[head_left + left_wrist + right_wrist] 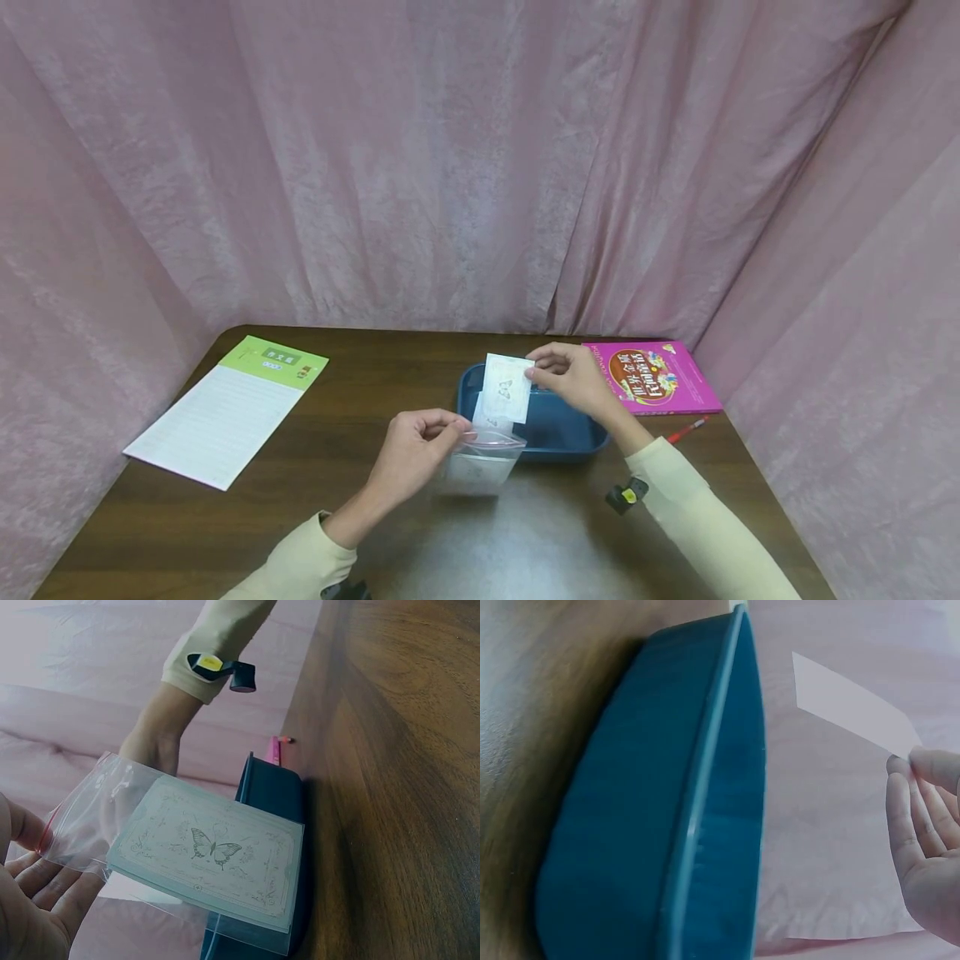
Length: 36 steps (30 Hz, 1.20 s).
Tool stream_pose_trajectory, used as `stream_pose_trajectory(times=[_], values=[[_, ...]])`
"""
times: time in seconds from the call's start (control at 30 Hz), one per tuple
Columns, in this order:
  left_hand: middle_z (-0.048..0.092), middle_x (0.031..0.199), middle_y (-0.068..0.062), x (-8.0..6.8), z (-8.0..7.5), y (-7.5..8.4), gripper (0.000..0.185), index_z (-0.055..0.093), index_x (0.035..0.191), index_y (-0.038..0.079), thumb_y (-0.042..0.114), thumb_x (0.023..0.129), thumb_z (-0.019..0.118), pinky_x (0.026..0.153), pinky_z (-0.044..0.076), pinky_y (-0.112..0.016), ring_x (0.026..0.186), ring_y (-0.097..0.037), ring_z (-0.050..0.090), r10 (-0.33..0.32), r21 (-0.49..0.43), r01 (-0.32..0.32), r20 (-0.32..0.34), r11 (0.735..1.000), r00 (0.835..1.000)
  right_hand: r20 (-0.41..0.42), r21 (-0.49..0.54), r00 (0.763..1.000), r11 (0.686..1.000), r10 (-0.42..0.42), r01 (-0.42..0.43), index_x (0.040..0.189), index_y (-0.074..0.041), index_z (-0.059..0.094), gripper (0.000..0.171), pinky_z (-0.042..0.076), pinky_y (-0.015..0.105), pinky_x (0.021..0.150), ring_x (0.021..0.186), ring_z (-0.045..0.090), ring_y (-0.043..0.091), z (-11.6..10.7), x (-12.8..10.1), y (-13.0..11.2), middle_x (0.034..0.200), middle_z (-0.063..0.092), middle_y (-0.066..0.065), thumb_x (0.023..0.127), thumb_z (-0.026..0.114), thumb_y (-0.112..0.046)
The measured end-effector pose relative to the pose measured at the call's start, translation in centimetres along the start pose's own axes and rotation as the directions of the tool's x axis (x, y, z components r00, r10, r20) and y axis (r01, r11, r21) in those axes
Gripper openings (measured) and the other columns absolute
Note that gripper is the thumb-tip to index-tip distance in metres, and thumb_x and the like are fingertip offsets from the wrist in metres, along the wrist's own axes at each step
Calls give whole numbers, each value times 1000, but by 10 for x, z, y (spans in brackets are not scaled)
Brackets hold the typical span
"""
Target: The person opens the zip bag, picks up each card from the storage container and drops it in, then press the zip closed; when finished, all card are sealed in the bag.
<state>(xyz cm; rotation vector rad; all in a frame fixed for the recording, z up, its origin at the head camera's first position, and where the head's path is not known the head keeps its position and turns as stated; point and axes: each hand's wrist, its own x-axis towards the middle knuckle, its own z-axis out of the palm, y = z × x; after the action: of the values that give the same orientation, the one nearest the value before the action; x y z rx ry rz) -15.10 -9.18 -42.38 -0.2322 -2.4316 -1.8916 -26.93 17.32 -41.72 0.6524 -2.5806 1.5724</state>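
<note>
- Two bare hands are working above the brown desk (375,367), and we are holding one thing in each.
- Left hand (416,450): our thumb and fingers are pinching the clear zip bag (497,442) at its upper edge, beside the reddish seal. In the left wrist view, other fingers are extending along the bag.
- Bag position: we are suspending it at the near left part of the blue tray (562,456). Its mouth is standing slightly apart.
- Bag contents: a butterfly-printed card (206,859) is facing the left wrist camera through the plastic.
- Right hand (576,379): our thumb and fingertip are pinching the white card (507,389) at its edge, near a corner.
- Card position: we are keeping it above the tray, apart from the rim; its butterfly print is facing the head camera.
- Second pale sheet (491,421): it is showing between the white card and the bag. We are unable to tell whether it is sitting inside the bag.
- Left side: a lined notepad (232,408) with a green header is lying flat.
- Right side: a pink book (693,379) is lying near the tray, with a red pen (687,430) just beside it.
</note>
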Motion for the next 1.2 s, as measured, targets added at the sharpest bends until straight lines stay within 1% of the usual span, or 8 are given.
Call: stream_pose_trajectory(times=[0.07,0.2,0.3,0.47,0.73,0.87,1.03,1.2], values=[[79,84,2,0,0,-1,9,81,92,10,12,94,72,68,53,-23,81,-13,75,6,2,-6,-1,1000,1000,-16,-2,1000,1000,-14,14,104,-4,76,19,60,31,67,78,75,30,-2,-1,-5,91,77,11,87,81,-11],[78,83,2,0,1,-2,9,81,93,9,11,94,72,69,54,-23,81,-13,75,10,-3,-10,-4,1000,1000,-43,-3,998,999,-39,39,103,-4,76,18,60,30,66,75,73,21,-5,-4,-16,91,77,11,87,82,-11],[78,83,3,0,1,-2,8,81,92,10,11,93,73,69,54,-23,81,-13,75,9,-6,-9,-7,1000,1000,-51,-2,997,999,-49,49,103,-5,77,19,60,30,66,74,72,17,-9,-6,-24,90,77,11,86,83,-12],[78,82,4,0,2,-2,9,81,90,13,12,93,73,67,53,-23,81,-13,75,13,-7,-13,-11,1000,1000,-57,-5,995,997,-78,78,104,-6,77,21,59,29,68,75,72,15,-15,-10,-40,90,77,11,87,83,-16],[78,81,5,1,2,-2,8,81,91,12,11,93,73,64,50,-22,81,-13,75,19,-3,-19,-17,1000,1000,-93,-19,980,984,-177,176,103,-8,77,19,58,27,65,74,72,14,-20,-18,-64,88,77,6,86,83,-13],[78,81,4,2,1,-2,8,81,91,11,12,93,73,61,48,-22,80,-13,74,20,3,-20,-16,1000,1000,-95,-36,975,979,-202,200,103,-10,77,18,56,26,63,74,72,13,-21,-23,-74,88,77,2,86,83,-13],[78,81,3,2,1,-2,9,81,90,12,13,93,73,59,46,-22,79,-13,73,14,7,-14,-9,1000,1000,-91,-49,967,971,-237,233,104,-11,77,18,55,27,62,74,71,13,-21,-30,-83,88,76,0,87,82,-12],[78,80,4,3,2,-3,10,81,89,12,12,93,72,57,44,-21,79,-13,73,12,-4,-12,0,1000,1000,-86,-35,967,971,-238,236,105,-10,77,19,56,27,63,75,71,13,-21,-37,-90,90,76,1,86,82,-11]])
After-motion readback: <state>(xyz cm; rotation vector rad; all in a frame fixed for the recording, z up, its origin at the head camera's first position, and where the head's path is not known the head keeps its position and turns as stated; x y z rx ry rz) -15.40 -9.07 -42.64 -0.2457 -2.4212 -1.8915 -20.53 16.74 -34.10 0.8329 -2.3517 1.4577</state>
